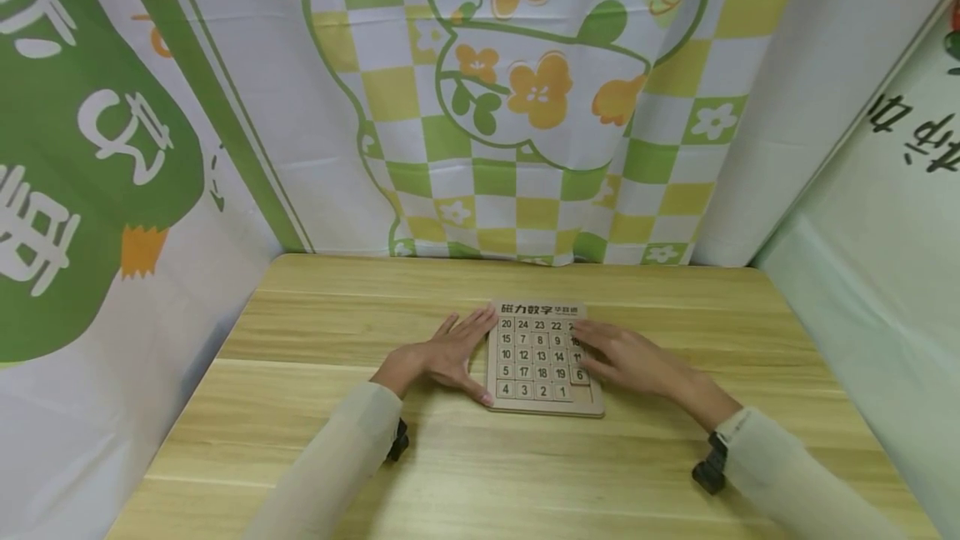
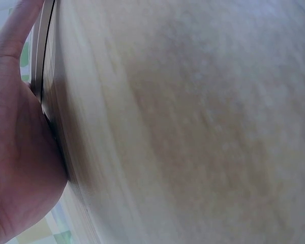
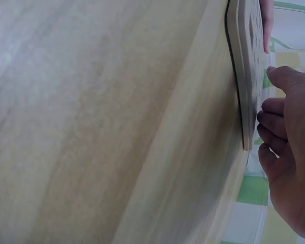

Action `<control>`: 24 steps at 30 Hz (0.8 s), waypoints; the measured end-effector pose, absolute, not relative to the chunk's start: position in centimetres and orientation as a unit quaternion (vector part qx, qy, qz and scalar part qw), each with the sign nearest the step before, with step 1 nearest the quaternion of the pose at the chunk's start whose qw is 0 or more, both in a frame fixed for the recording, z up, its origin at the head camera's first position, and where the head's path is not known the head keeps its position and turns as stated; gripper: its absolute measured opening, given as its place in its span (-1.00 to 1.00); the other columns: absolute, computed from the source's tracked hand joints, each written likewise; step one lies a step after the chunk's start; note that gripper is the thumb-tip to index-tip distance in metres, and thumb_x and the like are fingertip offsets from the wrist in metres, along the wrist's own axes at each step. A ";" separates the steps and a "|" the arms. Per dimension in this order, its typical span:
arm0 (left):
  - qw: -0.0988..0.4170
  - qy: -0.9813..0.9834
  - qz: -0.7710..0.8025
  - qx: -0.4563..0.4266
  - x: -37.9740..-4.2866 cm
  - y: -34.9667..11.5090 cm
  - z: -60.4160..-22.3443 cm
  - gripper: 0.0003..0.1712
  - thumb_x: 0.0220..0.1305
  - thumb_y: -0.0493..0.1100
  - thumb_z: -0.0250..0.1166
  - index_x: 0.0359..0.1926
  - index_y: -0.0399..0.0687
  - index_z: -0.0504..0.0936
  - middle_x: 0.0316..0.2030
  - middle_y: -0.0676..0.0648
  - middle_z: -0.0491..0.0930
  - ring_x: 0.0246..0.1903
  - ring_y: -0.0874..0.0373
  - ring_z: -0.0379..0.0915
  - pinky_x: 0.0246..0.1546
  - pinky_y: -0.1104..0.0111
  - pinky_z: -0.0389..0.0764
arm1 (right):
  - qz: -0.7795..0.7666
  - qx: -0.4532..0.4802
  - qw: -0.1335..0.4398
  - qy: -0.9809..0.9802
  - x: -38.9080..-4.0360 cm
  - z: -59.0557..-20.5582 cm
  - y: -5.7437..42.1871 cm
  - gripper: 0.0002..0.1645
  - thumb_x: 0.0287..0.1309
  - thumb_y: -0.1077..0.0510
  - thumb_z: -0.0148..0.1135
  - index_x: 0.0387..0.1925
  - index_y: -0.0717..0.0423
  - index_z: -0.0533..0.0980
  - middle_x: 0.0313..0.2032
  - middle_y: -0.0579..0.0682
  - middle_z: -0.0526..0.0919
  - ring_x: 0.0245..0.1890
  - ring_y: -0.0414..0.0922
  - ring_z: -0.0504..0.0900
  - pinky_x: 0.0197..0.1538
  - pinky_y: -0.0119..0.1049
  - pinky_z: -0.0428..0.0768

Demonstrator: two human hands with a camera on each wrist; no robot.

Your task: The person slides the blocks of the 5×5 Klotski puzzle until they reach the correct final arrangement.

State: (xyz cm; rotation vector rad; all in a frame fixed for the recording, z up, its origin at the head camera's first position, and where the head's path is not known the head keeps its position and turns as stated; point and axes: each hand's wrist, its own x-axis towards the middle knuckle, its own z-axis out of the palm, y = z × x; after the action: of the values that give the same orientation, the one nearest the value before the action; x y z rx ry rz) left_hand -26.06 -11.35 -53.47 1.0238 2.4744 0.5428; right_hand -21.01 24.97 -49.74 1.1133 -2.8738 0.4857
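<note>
A wooden number slide puzzle (image 1: 546,410) lies on the table in the head view. Its numbered square tiles sit in rows, and a tile-free slot shows at the bottom right corner below the 6 tile (image 1: 580,376). My left hand (image 1: 452,355) spreads along the puzzle's left edge, thumb at the lower corner and fingers near the upper one. My right hand (image 1: 633,359) reaches over the right column, its fingertips on or just above the tiles and partly hiding them. In the right wrist view the fingers bend slightly beside the puzzle's edge (image 3: 240,76).
The light wooden table (image 1: 450,482) extends around the puzzle. Behind it hangs a green and yellow checked cloth (image 1: 532,198), with printed white sheets at the left and right. Dark straps (image 1: 711,465) sit at both wrists.
</note>
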 end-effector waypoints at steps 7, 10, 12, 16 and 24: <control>0.205 0.883 0.203 0.370 -25.7 -11.3 -53.0 0.75 -0.10 0.68 0.46 0.72 -0.01 -0.41 0.71 -0.10 -0.50 0.68 0.00 -0.60 0.62 -0.09 -0.55 | 0.156 0.349 0.009 -0.924 -21.0 -50.3 24.8 -0.30 0.53 -0.04 0.23 0.46 0.34 0.42 0.48 0.31 0.42 0.46 0.30 0.42 0.47 0.23 0.40; 0.203 0.884 0.203 0.368 -25.8 -11.4 -53.0 0.74 -0.09 0.68 0.45 0.72 -0.02 -0.41 0.71 -0.10 -0.50 0.68 0.01 -0.59 0.62 -0.08 -0.55 | 0.156 0.351 0.015 -0.923 -20.9 -50.3 24.8 -0.31 0.52 -0.04 0.25 0.44 0.35 0.44 0.46 0.31 0.44 0.45 0.29 0.43 0.47 0.22 0.42; 0.202 0.885 0.204 0.366 -25.8 -11.4 -53.0 0.75 -0.11 0.67 0.47 0.72 -0.01 -0.40 0.71 -0.08 -0.49 0.68 0.02 -0.59 0.62 -0.08 -0.54 | 0.155 0.354 0.022 -0.922 -20.8 -50.3 24.8 -0.31 0.51 -0.03 0.26 0.43 0.35 0.44 0.46 0.31 0.44 0.44 0.29 0.45 0.46 0.23 0.43; 0.199 0.889 0.193 0.365 -25.8 -11.4 -53.0 0.74 -0.10 0.65 0.48 0.72 0.00 -0.41 0.71 -0.06 -0.50 0.68 0.06 -0.61 0.62 -0.04 -0.55 | 0.148 0.359 0.030 -0.921 -20.2 -50.4 24.7 -0.31 0.50 -0.03 0.28 0.42 0.35 0.46 0.44 0.31 0.46 0.43 0.30 0.47 0.44 0.23 0.45; 0.199 0.884 0.207 0.368 -25.8 -11.4 -53.1 0.74 -0.11 0.66 0.48 0.72 -0.05 -0.37 0.71 -0.11 -0.46 0.69 -0.01 -0.56 0.62 -0.10 -0.54 | 0.144 0.361 0.029 -0.921 -18.8 -50.2 24.6 -0.31 0.47 -0.06 0.31 0.40 0.32 0.49 0.43 0.26 0.50 0.43 0.23 0.49 0.45 0.18 0.46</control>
State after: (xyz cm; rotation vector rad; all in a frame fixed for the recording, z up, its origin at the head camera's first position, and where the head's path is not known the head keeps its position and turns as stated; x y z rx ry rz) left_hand -25.84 -11.35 -53.06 1.0281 2.4730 0.5794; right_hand -18.83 24.60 -50.20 1.1148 -2.8413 0.4445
